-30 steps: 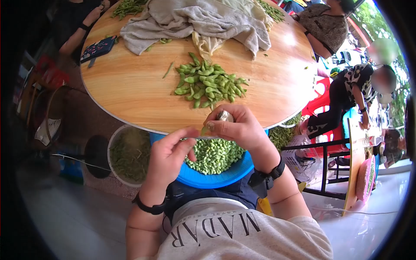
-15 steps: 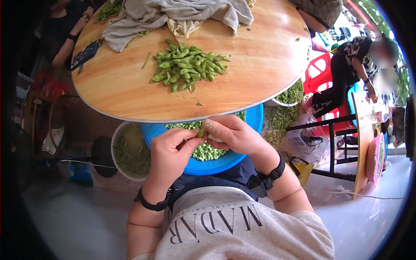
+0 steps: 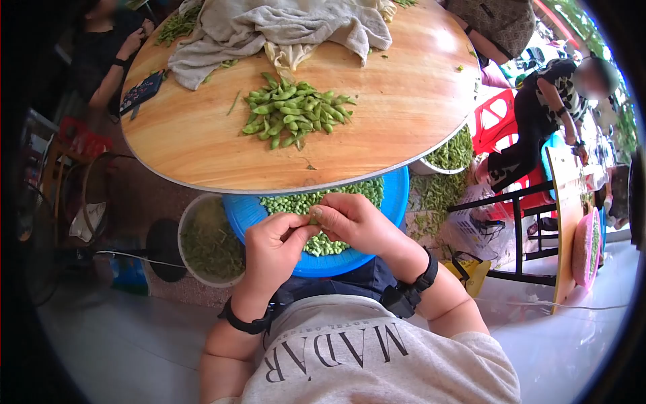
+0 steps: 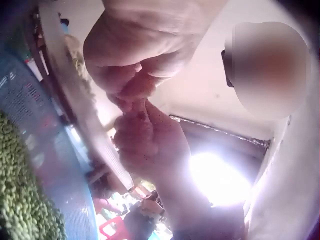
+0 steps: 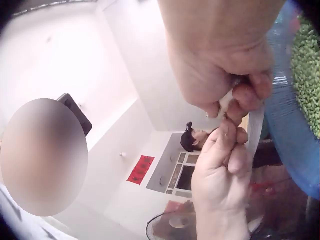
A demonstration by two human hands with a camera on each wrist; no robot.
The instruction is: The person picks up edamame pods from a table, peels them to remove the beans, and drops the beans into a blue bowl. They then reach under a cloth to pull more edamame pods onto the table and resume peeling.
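Observation:
Over a blue basin (image 3: pixel 237 222), both hands meet at one small green soybean pod (image 3: pixel 313 219). My left hand (image 3: pixel 274 244) pinches the pod between thumb and fingers. From the other side, the right hand (image 3: pixel 360 223) has its thumb pressed on the pod against curled fingers. A pale whitish thing (image 5: pixel 227 104) shows within the right hand in the right wrist view; I cannot tell what it is. Shelled green soybeans (image 3: pixel 286 202) fill the basin below. A pile of unshelled pods (image 3: pixel 296 111) lies on the round wooden table (image 3: pixel 222 158) ahead.
Grey cloth (image 3: pixel 269 30) covers the table's far part, and a dark phone-like case (image 3: pixel 141 93) lies at its left edge. A bucket of green scraps (image 3: pixel 210 242) stands left of the basin, a tub of pods (image 3: pixel 452 151) to the right. Other people (image 3: pixel 565 101) sit around.
The hands have come together at the pod; a second ago they were slightly apart, with a pale shiny thing visible in the right hand. The head view has shifted, revealing more of the basin.

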